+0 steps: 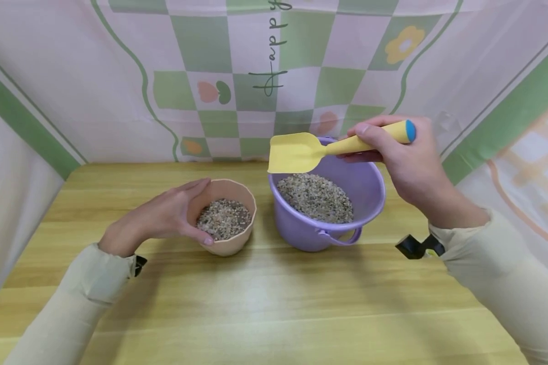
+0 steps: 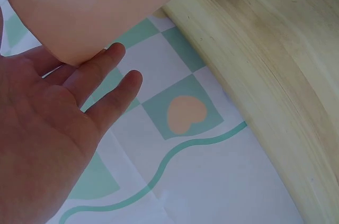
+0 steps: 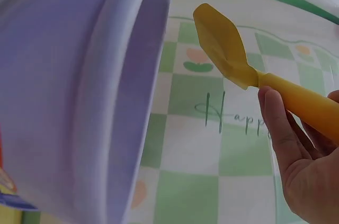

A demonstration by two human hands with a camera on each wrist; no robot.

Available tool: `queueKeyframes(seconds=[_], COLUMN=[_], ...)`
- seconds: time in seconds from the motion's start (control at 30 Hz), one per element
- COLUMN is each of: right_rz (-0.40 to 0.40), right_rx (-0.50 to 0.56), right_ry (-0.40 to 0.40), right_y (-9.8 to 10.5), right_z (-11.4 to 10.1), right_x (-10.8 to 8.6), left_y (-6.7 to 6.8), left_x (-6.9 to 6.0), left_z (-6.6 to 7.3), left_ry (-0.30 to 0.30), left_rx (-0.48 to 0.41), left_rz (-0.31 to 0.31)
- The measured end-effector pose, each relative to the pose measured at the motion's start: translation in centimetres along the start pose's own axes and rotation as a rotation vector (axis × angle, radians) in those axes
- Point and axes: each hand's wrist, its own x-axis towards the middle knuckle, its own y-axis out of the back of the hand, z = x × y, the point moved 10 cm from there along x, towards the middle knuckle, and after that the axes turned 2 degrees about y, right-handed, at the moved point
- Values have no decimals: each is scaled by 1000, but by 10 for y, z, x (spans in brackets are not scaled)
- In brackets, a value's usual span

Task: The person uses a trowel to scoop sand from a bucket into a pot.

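Observation:
My right hand (image 1: 404, 157) grips the yellow shovel (image 1: 297, 153) by its handle and holds it above the purple bucket (image 1: 301, 230). The shovel's blade points left over the bucket's rim, with no gravel visible on it. In the right wrist view the shovel (image 3: 225, 44) is beside the bucket (image 3: 63, 86). Grey-brown gravel (image 1: 317, 197) lies in the bucket. My left hand (image 1: 164, 215) holds the pink pot (image 1: 228, 247) at its left side, thumb at the near rim. Gravel (image 1: 224, 219) is in the pot too. The left wrist view shows fingers against the pot (image 2: 90, 12).
The pot and bucket stand side by side on a wooden table (image 1: 265, 314). Behind the table hangs a green and white checked cloth (image 1: 251, 50) with printed flowers and lettering. The bucket's handle (image 1: 347, 238) hangs at its near side.

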Motion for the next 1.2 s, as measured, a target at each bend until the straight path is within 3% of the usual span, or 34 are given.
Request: queueKeyframes(seconds=[0.2,0.9,1.2], right_rz=[28,87,100], right_rx=[28,-52,-68], right_ry=[-14,-134,-176], right_y=[14,54,65], right_z=[6,33,47], right_x=[-3,-14,-20], left_y=[-1,1,16], left_x=[0,-1,10], left_z=[-1,1,15], left_ry=[15,14,5], left_rx=[-1,28,66], left_rz=[-2,-15,64])
